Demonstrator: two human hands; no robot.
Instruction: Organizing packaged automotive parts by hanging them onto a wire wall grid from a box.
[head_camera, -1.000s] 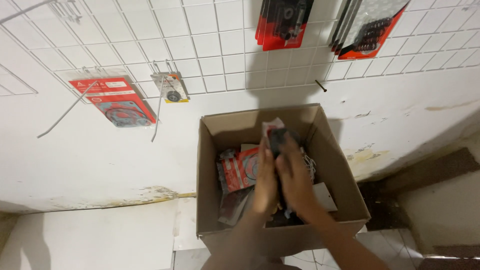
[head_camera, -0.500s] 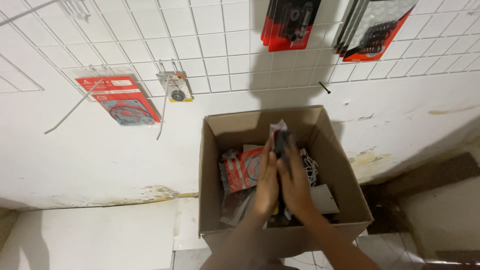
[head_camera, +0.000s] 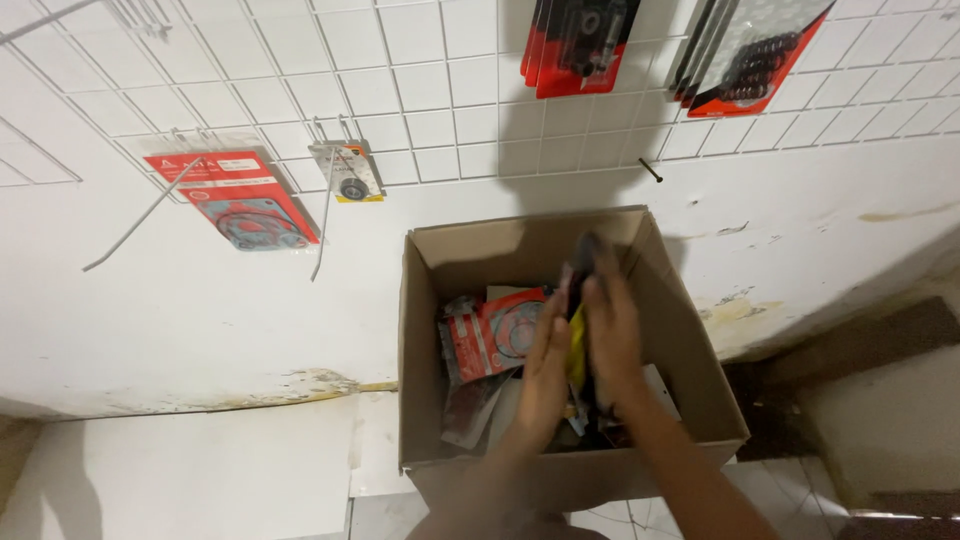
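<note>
I look down into an open brown cardboard box (head_camera: 690, 340) that stands against a stained white wall (head_camera: 200, 330), at about six o'clock from the centre of my view. My left hand (head_camera: 545, 375) and right hand (head_camera: 612, 335) are both inside it, palms facing each other, pressing a thin stack of dark and yellow packets (head_camera: 577, 350) upright between them; the fingers of each hand lie flat and together against the stack. At nine o'clock from the hands, a red-and-white flat packet showing a ring-shaped gasket (head_camera: 495, 335) lies tilted in the box among other packets. On the white wire grid panel (head_camera: 420, 90) above, a red gasket card (head_camera: 240, 200) hangs at ten o'clock, a small yellow-edged card (head_camera: 347, 172) just beside it, and red-and-black blister packs (head_camera: 580, 45) at twelve o'clock.
</note>
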